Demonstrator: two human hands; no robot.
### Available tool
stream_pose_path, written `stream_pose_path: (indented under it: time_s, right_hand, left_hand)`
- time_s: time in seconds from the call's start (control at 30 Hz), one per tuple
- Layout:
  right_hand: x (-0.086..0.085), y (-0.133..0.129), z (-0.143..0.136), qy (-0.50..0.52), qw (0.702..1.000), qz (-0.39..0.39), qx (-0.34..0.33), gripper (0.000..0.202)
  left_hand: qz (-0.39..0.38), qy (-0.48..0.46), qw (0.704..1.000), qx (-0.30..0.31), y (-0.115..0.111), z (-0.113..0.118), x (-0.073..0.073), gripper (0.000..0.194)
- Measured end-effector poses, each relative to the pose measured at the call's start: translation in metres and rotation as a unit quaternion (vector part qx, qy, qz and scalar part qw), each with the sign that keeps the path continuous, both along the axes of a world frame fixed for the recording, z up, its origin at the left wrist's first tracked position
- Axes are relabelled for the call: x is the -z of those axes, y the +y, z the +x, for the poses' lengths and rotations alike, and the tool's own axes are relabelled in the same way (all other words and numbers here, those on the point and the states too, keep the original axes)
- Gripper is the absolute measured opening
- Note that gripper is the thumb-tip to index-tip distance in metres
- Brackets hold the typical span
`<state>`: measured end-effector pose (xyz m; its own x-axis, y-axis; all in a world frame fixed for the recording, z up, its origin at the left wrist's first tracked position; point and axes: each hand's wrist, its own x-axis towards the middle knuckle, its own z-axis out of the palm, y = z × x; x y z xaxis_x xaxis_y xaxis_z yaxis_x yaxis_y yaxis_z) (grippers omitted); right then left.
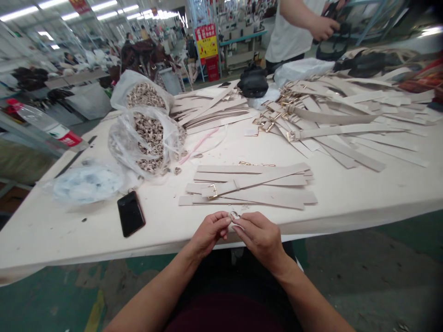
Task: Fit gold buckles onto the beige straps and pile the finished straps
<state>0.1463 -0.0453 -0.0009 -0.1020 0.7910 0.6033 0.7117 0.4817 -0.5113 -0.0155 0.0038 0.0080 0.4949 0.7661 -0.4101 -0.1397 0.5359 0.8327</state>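
Note:
Over the front edge of the table, my left hand (212, 231) and my right hand (262, 236) meet fingertip to fingertip. Between them is a small beige belt loop (234, 215), pinched by the fingers of both hands and partly covered by them. Just beyond lies a short stack of beige belt straps (277, 200). Across its top rests a strap with a gold buckle (212, 191) and a loop around it. Two bags of similar beige loops (152, 138) stand at the back left, their plastic rolled open.
A phone (131, 214) lies left of my hands, near a plastic bag with pale blue contents (88, 183) and a bottle (51, 124). Many buckled straps (346, 131) spread over the right side. A co-worker (294, 32) stands across the table, holding a black item.

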Motion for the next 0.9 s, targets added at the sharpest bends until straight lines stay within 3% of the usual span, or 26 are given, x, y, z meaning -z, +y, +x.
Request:
stream_pose_path:
  time_s: [0.17,0.27,0.33,0.43,0.53,0.63,0.77,0.9]
  right_hand:
    - [-0.008,0.025,-0.004,-0.064,0.998,-0.026,-0.005,0.014]
    - [-0.018,0.04,0.002,-0.045,0.997,-0.053,-0.031,0.012]
    - [-0.026,0.054,0.012,-0.015,0.998,-0.052,-0.03,0.01]
    - [-0.031,0.083,0.027,-0.036,0.997,-0.064,-0.016,0.009]
    - [-0.022,0.115,0.031,-0.109,0.985,-0.128,-0.048,0.011]
    - [-0.002,0.135,0.028,-0.133,0.972,-0.171,-0.091,0.013]
    - [0.021,0.137,0.025,-0.087,0.983,-0.133,-0.096,0.014]
    - [0.029,0.134,0.026,-0.037,0.988,-0.109,-0.105,0.012]
  left_hand:
    - [0.042,0.012,0.998,-0.033,0.009,0.001,-0.004,0.029]
    - [0.084,0.04,0.995,-0.042,0.02,-0.008,-0.007,0.029]
    - [0.129,0.101,0.984,-0.076,0.032,-0.022,-0.007,0.029]
    - [0.212,0.233,0.942,-0.116,0.055,-0.047,-0.002,0.029]
    - [0.259,0.308,0.912,-0.076,0.075,-0.06,0.006,0.025]
    - [0.258,0.316,0.908,-0.097,0.086,-0.06,0.013,0.026]
    - [0.201,0.268,0.937,-0.101,0.092,-0.052,0.02,0.031]
    - [0.238,0.295,0.917,-0.12,0.097,-0.042,0.023,0.027]
